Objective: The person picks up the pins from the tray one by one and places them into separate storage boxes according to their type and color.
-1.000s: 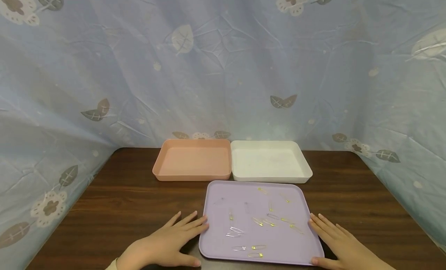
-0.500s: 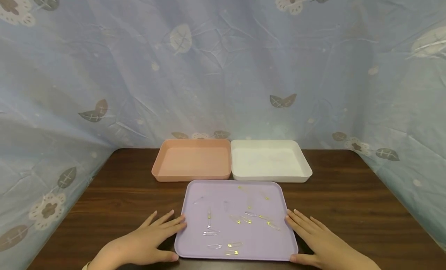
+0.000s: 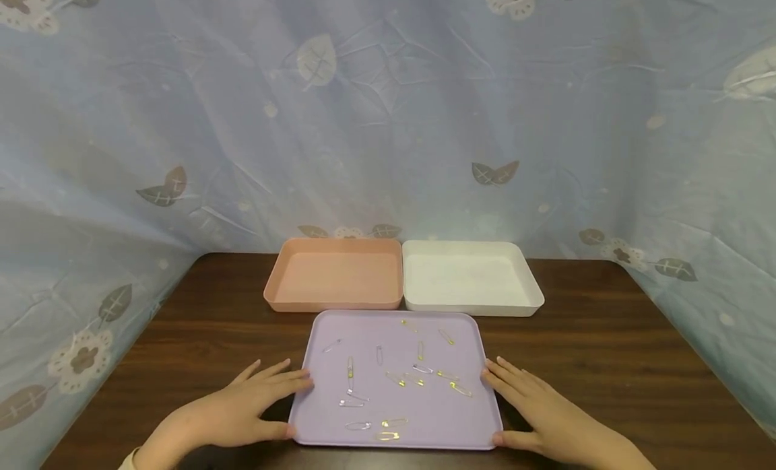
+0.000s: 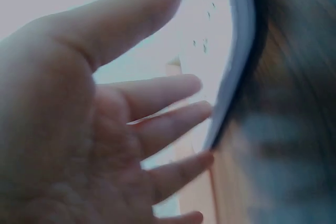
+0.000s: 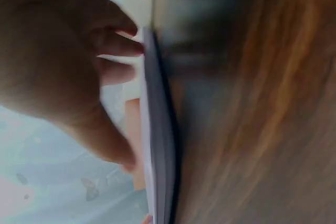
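Note:
A lilac tray [image 3: 442, 413] lies on the table in the head view, with silver and gold safety pins scattered over it. One gold safety pin [image 3: 388, 435] and a silver safety pin [image 3: 358, 426] lie close to its front edge. My left hand [image 3: 242, 408] is at the tray's left side, fingers spread and fingertips right at the rim. On the opposite side, my right hand [image 3: 545, 413] has its fingertips and thumb at the right rim. Both wrist views show extended fingers beside the tray's edge; neither hand holds a pin.
Behind the lilac tray stand a peach tray [image 3: 342, 305] and a white tray [image 3: 473, 308], side by side. The dark wood table [image 3: 612, 322] extends to both sides. A blue patterned cloth [image 3: 388, 133] hangs around the back and sides.
The lilac tray has slid left across the table with its safety pins, and both hands have moved left along with it. The peach and white trays have stayed in place.

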A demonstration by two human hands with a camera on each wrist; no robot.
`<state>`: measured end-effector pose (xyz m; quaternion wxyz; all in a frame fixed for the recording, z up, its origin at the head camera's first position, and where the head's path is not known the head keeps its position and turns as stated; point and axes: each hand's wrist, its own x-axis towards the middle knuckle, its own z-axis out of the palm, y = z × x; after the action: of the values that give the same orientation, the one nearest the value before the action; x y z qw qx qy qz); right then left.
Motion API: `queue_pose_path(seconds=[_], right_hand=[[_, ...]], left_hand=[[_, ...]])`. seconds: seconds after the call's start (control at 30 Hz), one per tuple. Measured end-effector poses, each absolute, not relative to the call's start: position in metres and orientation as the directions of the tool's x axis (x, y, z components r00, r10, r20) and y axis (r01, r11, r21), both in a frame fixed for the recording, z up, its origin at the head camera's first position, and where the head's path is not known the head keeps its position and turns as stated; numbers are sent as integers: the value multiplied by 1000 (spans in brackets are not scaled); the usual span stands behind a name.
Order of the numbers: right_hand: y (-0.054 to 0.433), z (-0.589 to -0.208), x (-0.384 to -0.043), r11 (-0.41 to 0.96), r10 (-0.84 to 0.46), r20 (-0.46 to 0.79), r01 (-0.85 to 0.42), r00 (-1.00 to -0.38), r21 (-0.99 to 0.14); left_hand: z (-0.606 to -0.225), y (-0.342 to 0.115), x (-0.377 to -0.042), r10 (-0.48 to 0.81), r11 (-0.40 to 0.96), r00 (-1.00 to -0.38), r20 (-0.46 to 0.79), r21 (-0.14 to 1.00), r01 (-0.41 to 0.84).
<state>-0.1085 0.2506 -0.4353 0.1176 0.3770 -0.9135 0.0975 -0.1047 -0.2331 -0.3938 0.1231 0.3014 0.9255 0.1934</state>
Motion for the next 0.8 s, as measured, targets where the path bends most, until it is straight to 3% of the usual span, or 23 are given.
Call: queue_pose_path(seconds=[0.17,0.3,0.47,0.6,0.8], right_hand=[[247,-435,-119,748,-547,322,-624,-772,-226],[246,-431,-125,730,-421,378,-555,-825,-399],[245,-427,-132,588,-243,401,-463,-883,-663],[242,-425,-137,428,-146,306,-339,-941,-838],[228,-425,-145,254,-70,185,-196,-980,-947]], left_hand=[[-398,-237,-122,562,708,-826,39,494,505],[-403,-242,-139,443,703,-877,185,535,468],[-401,-249,-160,274,698,-921,278,601,389],[-398,-252,-178,196,700,-919,341,607,375],[-397,-257,-208,125,715,-923,364,611,338]])
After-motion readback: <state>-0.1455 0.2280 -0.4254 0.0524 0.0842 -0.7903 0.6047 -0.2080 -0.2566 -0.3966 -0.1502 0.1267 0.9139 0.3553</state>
